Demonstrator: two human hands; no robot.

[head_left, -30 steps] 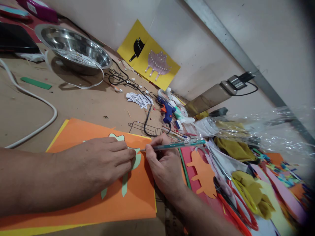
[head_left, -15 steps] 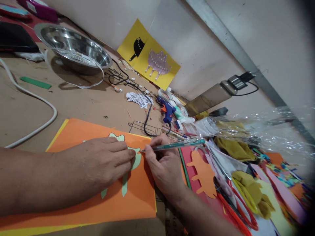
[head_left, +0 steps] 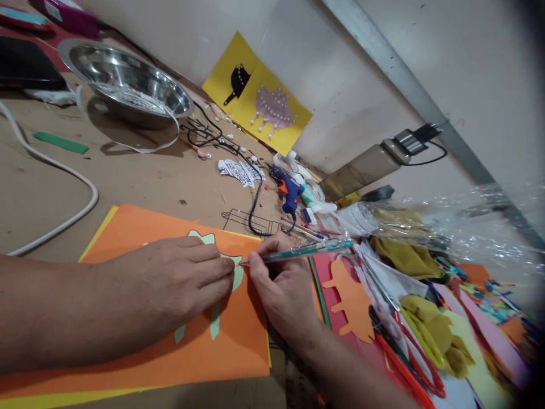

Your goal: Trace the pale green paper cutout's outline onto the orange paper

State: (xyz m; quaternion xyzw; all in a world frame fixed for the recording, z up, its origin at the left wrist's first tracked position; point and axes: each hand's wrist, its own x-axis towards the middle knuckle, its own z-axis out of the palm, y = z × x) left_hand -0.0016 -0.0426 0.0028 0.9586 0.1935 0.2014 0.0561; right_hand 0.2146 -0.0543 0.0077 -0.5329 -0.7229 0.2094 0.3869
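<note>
My left hand (head_left: 174,281) lies flat, fingers together, pressing a pale green paper cut-out (head_left: 216,321) onto an orange sheet (head_left: 140,227). Most of the cut-out is hidden under the hand. My right hand (head_left: 283,284) is closed on a teal pen (head_left: 306,251), whose tip touches the cut-out's edge next to my left fingertips. A yellow sheet (head_left: 100,232) shows beneath the orange one.
A steel bowl (head_left: 128,85) stands at the back left, a white cable (head_left: 63,170) beside it. A blue glue gun (head_left: 289,190), tape rolls and black cords lie behind. At the right are an orange cut-out (head_left: 351,301), red scissors (head_left: 409,352), plastic wrap and paper scraps.
The pen tip has crept slightly left along the cut-out's edge. My left hand has stayed put.
</note>
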